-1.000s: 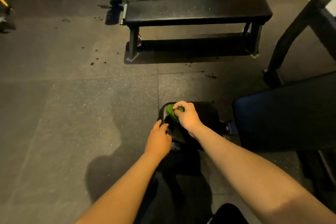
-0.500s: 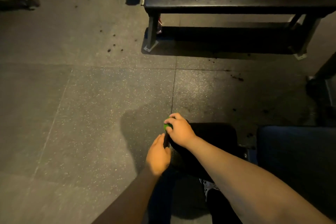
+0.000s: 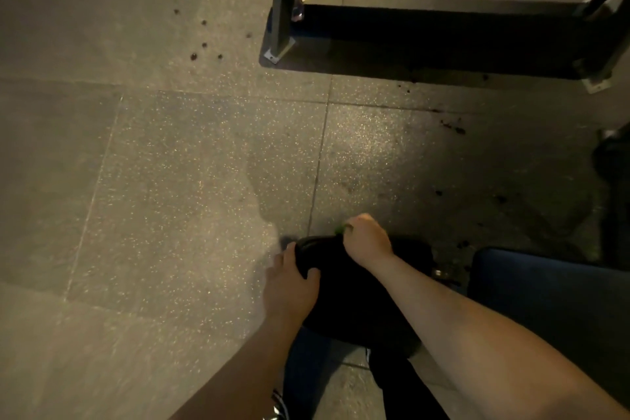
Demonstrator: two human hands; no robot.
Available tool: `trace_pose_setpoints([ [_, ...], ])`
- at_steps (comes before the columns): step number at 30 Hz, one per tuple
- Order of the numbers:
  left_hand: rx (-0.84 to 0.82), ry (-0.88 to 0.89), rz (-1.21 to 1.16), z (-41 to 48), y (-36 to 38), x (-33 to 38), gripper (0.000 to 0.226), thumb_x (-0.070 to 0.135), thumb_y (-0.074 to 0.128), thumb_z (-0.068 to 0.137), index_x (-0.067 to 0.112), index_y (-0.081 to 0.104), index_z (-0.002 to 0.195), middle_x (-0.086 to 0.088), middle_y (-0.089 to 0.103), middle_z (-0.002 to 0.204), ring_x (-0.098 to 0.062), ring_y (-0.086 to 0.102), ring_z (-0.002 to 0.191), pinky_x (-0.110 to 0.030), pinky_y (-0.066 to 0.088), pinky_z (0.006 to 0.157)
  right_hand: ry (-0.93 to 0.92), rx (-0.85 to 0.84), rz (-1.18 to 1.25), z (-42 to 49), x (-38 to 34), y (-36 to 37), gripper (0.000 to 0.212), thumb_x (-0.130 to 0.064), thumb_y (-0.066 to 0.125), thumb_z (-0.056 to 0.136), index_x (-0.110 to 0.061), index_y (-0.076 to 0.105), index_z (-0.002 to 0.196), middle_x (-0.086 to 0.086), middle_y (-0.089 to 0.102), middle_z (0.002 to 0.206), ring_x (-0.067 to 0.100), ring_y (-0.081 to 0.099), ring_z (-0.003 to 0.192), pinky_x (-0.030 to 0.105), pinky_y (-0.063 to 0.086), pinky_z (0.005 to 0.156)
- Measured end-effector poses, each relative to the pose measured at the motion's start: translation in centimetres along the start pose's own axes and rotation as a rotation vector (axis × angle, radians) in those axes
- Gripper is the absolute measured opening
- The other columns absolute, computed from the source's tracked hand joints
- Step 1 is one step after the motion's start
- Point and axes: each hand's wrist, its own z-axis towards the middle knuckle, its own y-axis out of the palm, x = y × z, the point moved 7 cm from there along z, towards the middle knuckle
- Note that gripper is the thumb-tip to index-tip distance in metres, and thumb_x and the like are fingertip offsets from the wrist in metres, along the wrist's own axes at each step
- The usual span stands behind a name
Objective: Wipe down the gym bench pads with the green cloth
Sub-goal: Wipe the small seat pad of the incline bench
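Here right grip (image 3: 368, 242) pinches green cloth (image 3: 340, 230) against pad (image 3: 335, 271); left grip (image 3: 289, 286) clasps pad edge.

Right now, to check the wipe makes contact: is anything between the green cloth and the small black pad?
Nothing visible does. The right hand holds the crumpled green cloth at the far edge of the small black pad; the left hand grips its left rim.
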Motion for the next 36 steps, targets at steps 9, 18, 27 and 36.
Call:
trace_pose_setpoints([
  [9, 0.087, 0.133, 0.288, 1.3, 1.3, 4.3, 0.063, 0.035, 0.049, 0.095, 0.027, 0.029, 0.154, -0.002, 0.024, 0.162, -0.028, 0.017, 0.145, -0.046, 0.015, 0.118, -0.223, -0.173, 0.113, 0.5, -2.4, 0.8, 0.040, 0.001, 0.046, 0.089, -0.012, 0.071, 0.118, 0.002, 0.053, 0.134, 0.021, 0.052, 0.121, 0.027, 0.038, 0.105],
  [18, -0.102, 0.268, 0.497, 3.4, 7.1, 9.4, 0.053, 0.050, 0.034, 0.099, 0.041, 0.029, 0.151, 0.006, 0.028, 0.158, -0.026, 0.013, 0.147, -0.064, -0.003, 0.116, 0.163, -0.042, 0.105, 3.7, 12.1, -2.5, 0.026, -0.002, 0.053, 0.089, -0.013, 0.070, 0.105, 0.002, 0.058, 0.115, 0.025, 0.060, 0.106, 0.030, 0.049, 0.090],
  [27, -0.053, 0.279, 0.507, 3.5, 7.6, 9.4, 0.051, 0.053, 0.031, 0.097, 0.046, 0.029, 0.148, 0.009, 0.040, 0.144, -0.025, 0.022, 0.139, -0.065, 0.000, 0.114, 0.609, -0.031, 0.560, 2.6, 19.3, -2.4, 0.035, -0.013, 0.039, 0.102, -0.014, 0.067, 0.125, 0.009, 0.062, 0.122, 0.030, 0.061, 0.103, 0.044, 0.052, 0.097],
  [36, -0.080, 0.320, 0.431, 3.3, 7.0, 9.6, 0.050, 0.046, 0.036, 0.101, 0.040, 0.031, 0.150, 0.009, 0.037, 0.151, -0.022, 0.019, 0.143, -0.060, -0.004, 0.117, 0.317, -0.023, 0.294, 3.1, 14.9, -3.7, 0.040, -0.004, 0.043, 0.096, -0.026, 0.074, 0.109, 0.002, 0.059, 0.133, 0.026, 0.057, 0.118, 0.035, 0.046, 0.104],
])
